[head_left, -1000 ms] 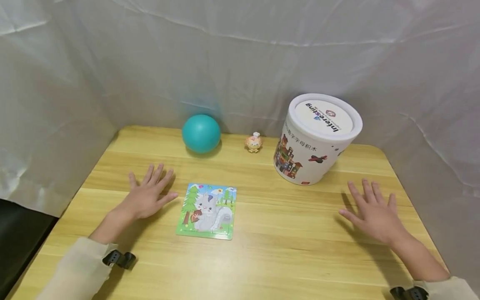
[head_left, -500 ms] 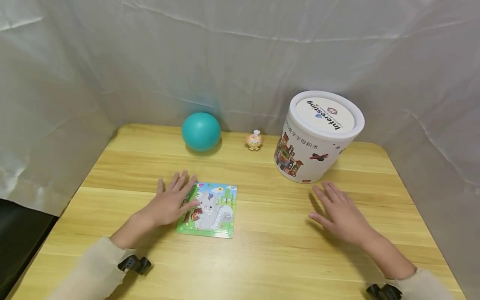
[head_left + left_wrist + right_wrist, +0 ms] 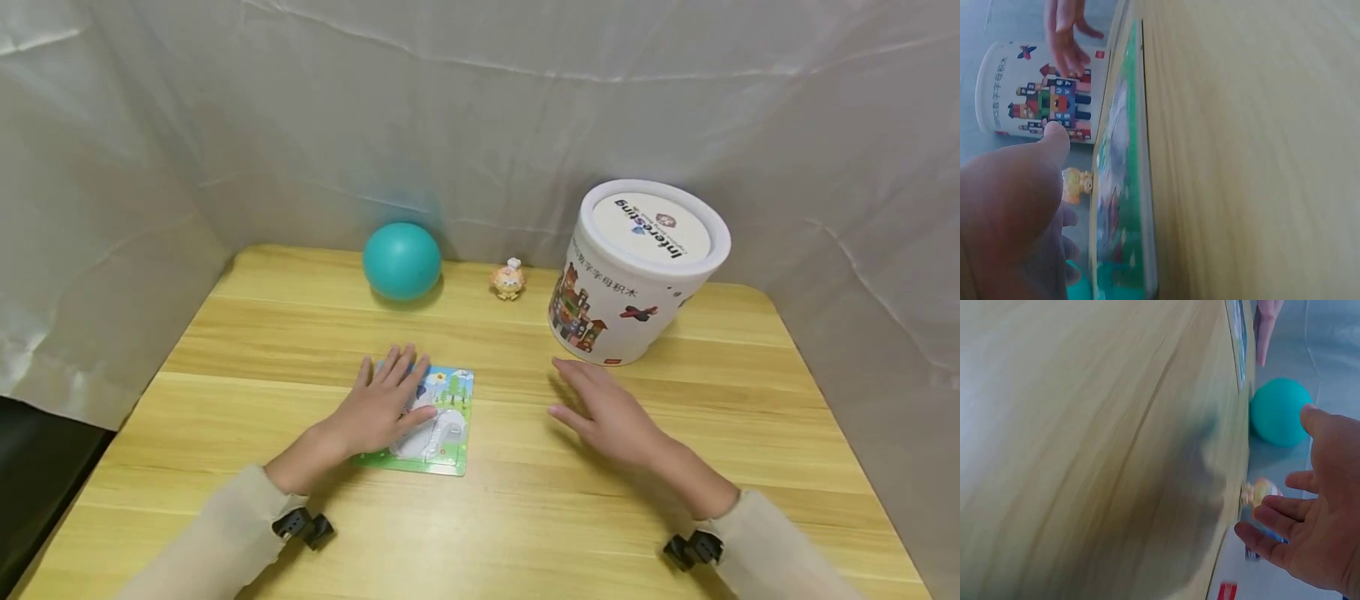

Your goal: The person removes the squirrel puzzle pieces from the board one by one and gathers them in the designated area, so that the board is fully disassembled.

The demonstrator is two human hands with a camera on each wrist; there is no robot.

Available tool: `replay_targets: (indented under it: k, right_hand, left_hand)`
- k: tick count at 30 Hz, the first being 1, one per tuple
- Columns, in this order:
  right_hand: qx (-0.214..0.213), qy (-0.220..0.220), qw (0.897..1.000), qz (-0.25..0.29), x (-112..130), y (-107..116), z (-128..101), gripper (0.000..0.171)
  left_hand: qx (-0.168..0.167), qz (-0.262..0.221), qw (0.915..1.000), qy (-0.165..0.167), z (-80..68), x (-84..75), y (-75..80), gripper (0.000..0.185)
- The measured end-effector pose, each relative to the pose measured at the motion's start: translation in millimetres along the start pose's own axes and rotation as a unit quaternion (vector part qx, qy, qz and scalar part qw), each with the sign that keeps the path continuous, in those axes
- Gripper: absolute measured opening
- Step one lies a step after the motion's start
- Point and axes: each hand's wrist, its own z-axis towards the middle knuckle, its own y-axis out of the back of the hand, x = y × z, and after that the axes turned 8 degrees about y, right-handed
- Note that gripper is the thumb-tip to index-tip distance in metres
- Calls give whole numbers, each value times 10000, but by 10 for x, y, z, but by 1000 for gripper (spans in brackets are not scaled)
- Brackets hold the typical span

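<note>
A square jigsaw puzzle (image 3: 450,446) with a squirrel picture lies flat on the wooden table. My left hand (image 3: 378,412) is spread over its left half, fingers straight, hiding much of the squirrel. In the left wrist view that hand (image 3: 1016,200) hovers above the puzzle (image 3: 1138,187), with a gap beneath the thumb. My right hand (image 3: 611,417) is above the table between the puzzle and the white bucket, holding nothing. Seen from the right wrist, this hand (image 3: 1316,512) has its fingers apart and relaxed, and its shadow falls on the wood.
Behind the puzzle sits a teal ball (image 3: 402,262). Right of it stands a small orange figurine (image 3: 508,280) with a white hat. A large white lidded bucket (image 3: 630,275) printed with blocks stands at the back right. Grey cloth (image 3: 495,125) hangs around the table (image 3: 510,533).
My left hand has moved right, from beside the puzzle to over it. The right hand has swung left from the table's right side toward the middle. The objects have stayed in place.
</note>
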Motion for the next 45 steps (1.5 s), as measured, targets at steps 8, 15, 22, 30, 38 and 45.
replay_targets:
  k: [8, 15, 22, 30, 38, 45]
  right_hand:
    - [105, 28, 9986, 526, 163, -246, 314, 59]
    - [85, 153, 9971, 740, 300, -449, 531, 52]
    - [-55, -11, 9943, 1060, 439, -564, 785, 43]
    - [-199, -241, 9898, 1387, 462, -671, 1006, 26]
    - [-230, -486, 9902, 1285, 503, -725, 1061, 18]
    - [-180, -793, 9902, 1137, 553, -745, 1139, 12]
  left_hand:
    - [87, 64, 9999, 110, 31, -71, -58, 84]
    - [253, 177, 9993, 195, 22, -56, -103, 85]
    - [320, 107, 9993, 189, 0, 0, -167, 93]
    - [269, 85, 9996, 38, 17, 1, -200, 97]
    - [282, 111, 9995, 84, 31, 18, -243, 97]
    - [276, 99, 9995, 85, 26, 10, -240, 96]
